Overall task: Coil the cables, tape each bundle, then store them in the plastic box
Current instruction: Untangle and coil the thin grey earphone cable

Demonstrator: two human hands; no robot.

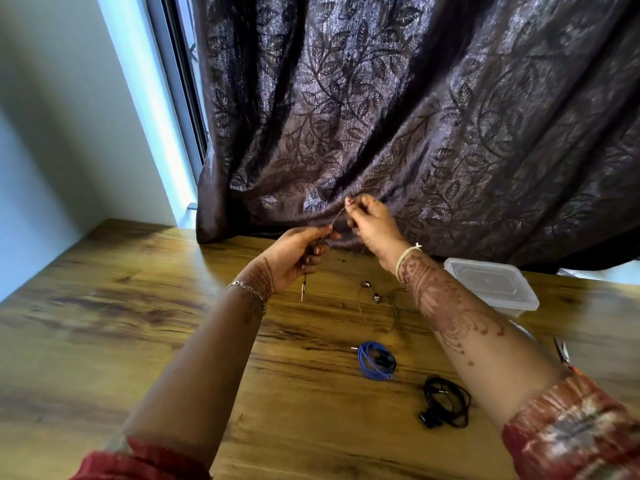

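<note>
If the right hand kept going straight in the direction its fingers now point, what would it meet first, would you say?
Most likely the dark curtain. The right hand pinches the thin cable and points up and away from the person, with curtain folds directly behind its fingertips. Depth is unclear, but nothing else shows in between.

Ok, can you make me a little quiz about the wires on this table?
1. True or false: the plastic box has its lid on.
2. Which coiled cable lies nearer the person: A) the blue cable B) the black cable?
3. What do the left hand and right hand hold between them?

Key:
1. True.
2. B.
3. A thin grey earphone cable, stretched from hand to hand, with its plug hanging below the left hand and its earbuds lying on the wooden table.
</note>
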